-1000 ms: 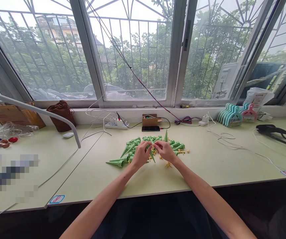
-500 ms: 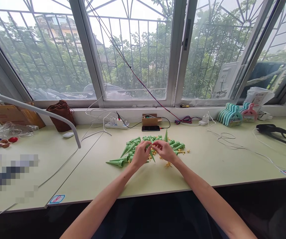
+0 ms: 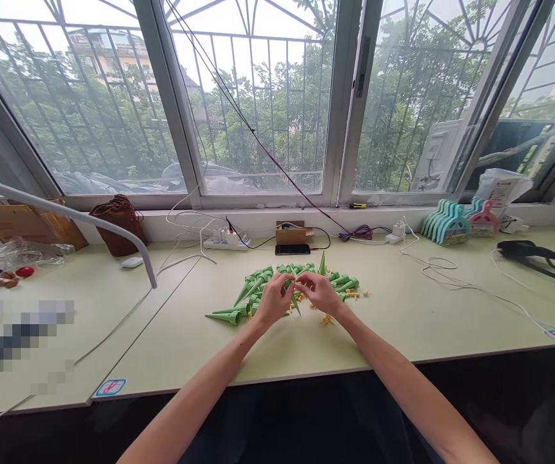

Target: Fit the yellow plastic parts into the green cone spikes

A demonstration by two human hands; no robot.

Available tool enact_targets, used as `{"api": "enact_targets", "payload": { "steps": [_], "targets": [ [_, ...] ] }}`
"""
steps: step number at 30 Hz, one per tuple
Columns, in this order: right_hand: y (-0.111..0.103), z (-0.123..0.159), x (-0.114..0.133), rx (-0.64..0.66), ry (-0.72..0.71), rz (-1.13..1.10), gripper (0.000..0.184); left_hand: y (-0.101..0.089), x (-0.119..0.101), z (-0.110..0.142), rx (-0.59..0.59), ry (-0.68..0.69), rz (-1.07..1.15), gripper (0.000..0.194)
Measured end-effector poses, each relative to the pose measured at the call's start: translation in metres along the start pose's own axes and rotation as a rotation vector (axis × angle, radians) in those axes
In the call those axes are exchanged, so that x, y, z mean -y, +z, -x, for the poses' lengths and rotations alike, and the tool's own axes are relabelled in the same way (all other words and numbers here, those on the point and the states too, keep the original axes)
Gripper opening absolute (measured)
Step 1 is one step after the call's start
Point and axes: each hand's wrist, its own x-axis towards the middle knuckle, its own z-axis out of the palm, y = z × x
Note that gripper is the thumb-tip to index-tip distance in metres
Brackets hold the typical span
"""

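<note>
Over the middle of the table, my left hand (image 3: pixel 276 298) is closed around a green plastic watering spike (image 3: pixel 297 305), its pointed end slanting down toward me. My right hand (image 3: pixel 320 291) meets it from the other side, thumb and fingers pinched on what looks like a small yellow plastic piece at the spike's upper end. My fingers hide most of that contact. Around and behind both hands lies a pile of green spikes (image 3: pixel 258 281), one of them upright (image 3: pixel 322 264). Small yellow pieces (image 3: pixel 327 319) are scattered among and in front of them.
Behind the pile are a phone (image 3: pixel 292 249), a small cardboard box (image 3: pixel 291 236) and a power strip (image 3: pixel 227 241). A grey curved arm (image 3: pixel 127 235) crosses at left. Teal hangers (image 3: pixel 446 224), loose white cable (image 3: pixel 475 285) and black glasses (image 3: pixel 543 261) lie to the right.
My fingers shift very slightly where the two hands meet. Otherwise the hands, the held spike and the pile keep their places.
</note>
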Motion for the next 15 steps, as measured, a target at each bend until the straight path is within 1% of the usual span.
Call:
{"api": "enact_targets", "payload": {
  "steps": [6, 15],
  "targets": [
    [-0.0014, 0.0000, 0.0024, -0.013, 0.018, 0.013, 0.023, 0.0003, -0.0016, 0.0011, 0.038, 0.024, 0.003, 0.018],
    [-0.0005, 0.0011, 0.0026, 0.013, 0.024, 0.027, 0.026, -0.0008, -0.0010, 0.0007, 0.045, 0.027, -0.020, 0.020]
  ]
}}
